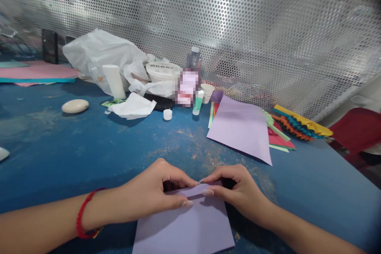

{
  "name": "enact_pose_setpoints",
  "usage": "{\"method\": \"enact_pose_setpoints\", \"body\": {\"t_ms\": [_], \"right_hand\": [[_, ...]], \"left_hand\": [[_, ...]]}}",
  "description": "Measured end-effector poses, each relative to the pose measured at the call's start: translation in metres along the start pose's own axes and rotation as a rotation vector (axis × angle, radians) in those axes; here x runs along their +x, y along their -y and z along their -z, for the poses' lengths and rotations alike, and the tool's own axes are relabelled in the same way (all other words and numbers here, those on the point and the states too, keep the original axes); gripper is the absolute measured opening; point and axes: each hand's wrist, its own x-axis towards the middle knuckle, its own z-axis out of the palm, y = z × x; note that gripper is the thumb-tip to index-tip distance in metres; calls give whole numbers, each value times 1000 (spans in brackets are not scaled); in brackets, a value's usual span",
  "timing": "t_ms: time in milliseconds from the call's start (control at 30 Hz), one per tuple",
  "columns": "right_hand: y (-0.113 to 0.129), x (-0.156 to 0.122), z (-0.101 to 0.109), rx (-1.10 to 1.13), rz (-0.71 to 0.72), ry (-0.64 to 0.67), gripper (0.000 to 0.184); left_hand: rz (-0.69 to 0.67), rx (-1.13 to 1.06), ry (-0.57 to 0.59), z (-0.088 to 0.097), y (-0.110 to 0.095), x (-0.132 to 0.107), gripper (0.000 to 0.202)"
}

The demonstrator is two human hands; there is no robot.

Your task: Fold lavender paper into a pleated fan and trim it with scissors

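Between left hand (149, 190) and right hand (238, 194), fingers pinch lilac paper (184, 222).

At twelve o'clock, a packet (187, 87) is blurred unreadable; at six, the frame cuts off your lilac paper (181, 230), and you can't make out a tiny sliver (200, 181).

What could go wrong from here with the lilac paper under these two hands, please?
The left hand and right hand pinch only the top edge of the lilac paper, so it could slip or crease unevenly. The dusty, stained blue table could also mark the paper.
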Motion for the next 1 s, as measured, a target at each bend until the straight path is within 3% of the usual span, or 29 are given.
{"method": "enact_pose_setpoints", "body": {"t_ms": [1000], "right_hand": [[2, 1, 0, -7, -5, 7, 15]], "left_hand": [[-9, -63, 14, 0, 0, 1, 32]]}}
